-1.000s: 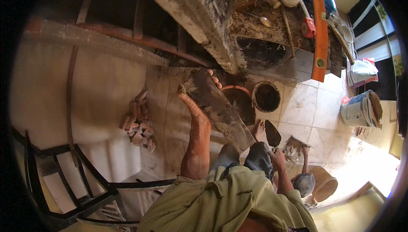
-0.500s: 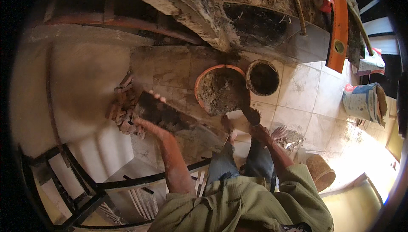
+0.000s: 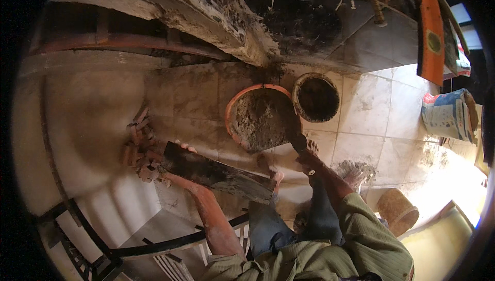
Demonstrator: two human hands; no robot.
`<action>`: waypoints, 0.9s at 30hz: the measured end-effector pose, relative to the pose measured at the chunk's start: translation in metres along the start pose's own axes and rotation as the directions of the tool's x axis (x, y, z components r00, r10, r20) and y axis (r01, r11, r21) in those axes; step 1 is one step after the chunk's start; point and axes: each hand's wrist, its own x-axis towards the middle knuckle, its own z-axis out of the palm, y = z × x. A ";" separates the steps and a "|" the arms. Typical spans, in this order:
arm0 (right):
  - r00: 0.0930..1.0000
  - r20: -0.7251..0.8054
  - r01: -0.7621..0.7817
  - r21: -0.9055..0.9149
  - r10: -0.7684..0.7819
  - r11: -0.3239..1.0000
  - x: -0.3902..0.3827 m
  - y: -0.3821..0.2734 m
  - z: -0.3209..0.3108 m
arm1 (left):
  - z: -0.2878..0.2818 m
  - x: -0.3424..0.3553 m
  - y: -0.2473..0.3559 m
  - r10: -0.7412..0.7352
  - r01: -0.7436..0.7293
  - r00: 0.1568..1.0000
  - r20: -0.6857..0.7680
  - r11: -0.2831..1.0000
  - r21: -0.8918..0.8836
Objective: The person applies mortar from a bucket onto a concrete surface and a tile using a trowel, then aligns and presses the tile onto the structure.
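A long, dark, flat slab [image 3: 216, 172], smeared with grey along its surface, slants across in front of my legs. My left hand [image 3: 171, 177] grips its left end, fingertips curling over the far edge and the rest partly hidden behind it. Closed around the handle of a trowel [image 3: 298, 142], my right hand [image 3: 308, 160] is right of the slab. The trowel's dark blade is at the near right rim of an orange-rimmed basin [image 3: 228, 111]. Grey-brown mortar [image 3: 260, 118] fills much of that basin.
A dark bucket [image 3: 337, 98] stands against the basin's right side. Broken brick pieces [image 3: 142, 149] are heaped at the left wall. An orange spirit level [image 3: 432, 39] leans at upper right above an open sack [image 3: 448, 116]. Another bucket [image 3: 397, 211] lies near my right elbow.
The slab has swung to show more of its face, its right end now nearer my knee. My right hand and the trowel have shifted slightly toward the basin's near edge. The view has shifted a little.
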 end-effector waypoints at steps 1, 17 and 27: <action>0.996 0.082 0.022 0.041 -0.025 0.999 0.000 0.005 0.006 | -0.010 0.005 -0.003 -0.001 0.001 1.000 -0.002 1.000 -0.004; 0.506 0.736 0.177 0.421 -0.449 0.890 0.057 0.041 0.032 | -0.150 0.100 -0.106 -0.095 0.163 0.964 0.248 0.949 -0.270; 0.215 0.935 0.368 0.192 -0.284 0.910 0.053 0.051 0.047 | -0.178 0.131 -0.149 -0.008 0.070 0.947 0.323 0.981 -0.181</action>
